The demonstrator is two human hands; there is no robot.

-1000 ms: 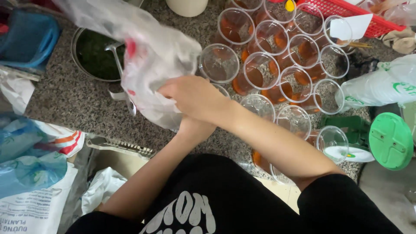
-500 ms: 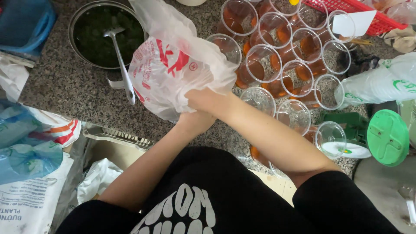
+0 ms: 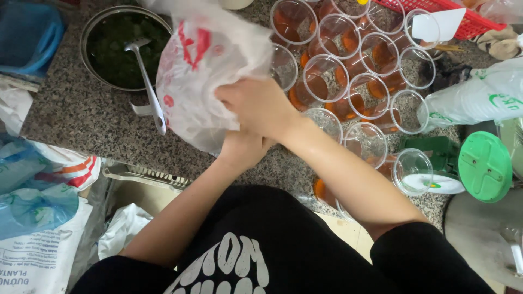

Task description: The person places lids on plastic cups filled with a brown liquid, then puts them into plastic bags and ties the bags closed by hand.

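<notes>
The bag [image 3: 207, 71] has been swung right, off the bowl [image 3: 117, 46], now uncovered; it is held over the tabletop [image 3: 65, 114] beside the cups [image 3: 348, 65], right hand [image 3: 259, 106] clamped on it, left hand [image 3: 242, 148] tucked beneath, grip unclear

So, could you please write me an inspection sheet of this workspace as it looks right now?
Surface: speckled grey granite counter, crowded.
Job's things: white plastic bag with red print, bunched, held over the counter.
Clutter: round metal bowl of dark green leaves with a white ladle in it; clear plastic cups with amber liquid; sleeve of stacked cups; green round lid; red basket.
Hands: right hand grips the bag; left hand sits under it, at the bag's lower edge.
Cables: nothing seen.
Surroundings: blue plastic bags and a white printed sack at the left.
</notes>
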